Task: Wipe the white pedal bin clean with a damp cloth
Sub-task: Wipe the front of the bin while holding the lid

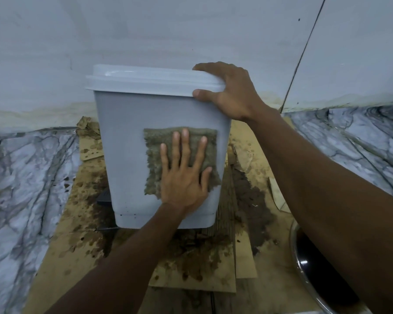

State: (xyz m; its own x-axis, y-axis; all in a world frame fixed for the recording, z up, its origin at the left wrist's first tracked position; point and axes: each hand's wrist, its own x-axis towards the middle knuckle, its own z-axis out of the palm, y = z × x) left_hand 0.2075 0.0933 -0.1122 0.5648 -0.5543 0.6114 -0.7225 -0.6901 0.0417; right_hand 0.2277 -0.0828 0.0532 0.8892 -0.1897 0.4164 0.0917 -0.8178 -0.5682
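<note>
1. Plainly, the far left is only marble floor (21, 177). The work sits on the brown-stained cardboard (77, 234) laid over it, so any dirty run-off should be kept on that sheet.
2. The white pedal bin (123, 143) stands upright on the cardboard, in the middle of the scene and close to the far wall. A dark part at its left foot (103, 198) looks like the pedal.
3. The left half of the near face appears not yet covered by the cloth (154, 141), which lies flat on the right half. I would carry the strokes across to the left edge, overlapping each pass.
4. The left hand (183, 175) lies on the cloth with fingers straight and spread and the palm pressing it to the wall of the bin. Even pressure through the whole palm should stop the cloth bunching or sliding out from under.
5. The cloth already looks grubby. Turning or rinsing it would likely avoid smearing dirt back on.
6. The right hand (232, 91) clamps the lid (145, 80) at its right corner, fingers curled over the top and thumb under the rim. That hold should brace the light bin against the push.
7. A steel bowl (304, 257) sits at the near right, close to the right forearm. I cannot tell what it holds.
</note>
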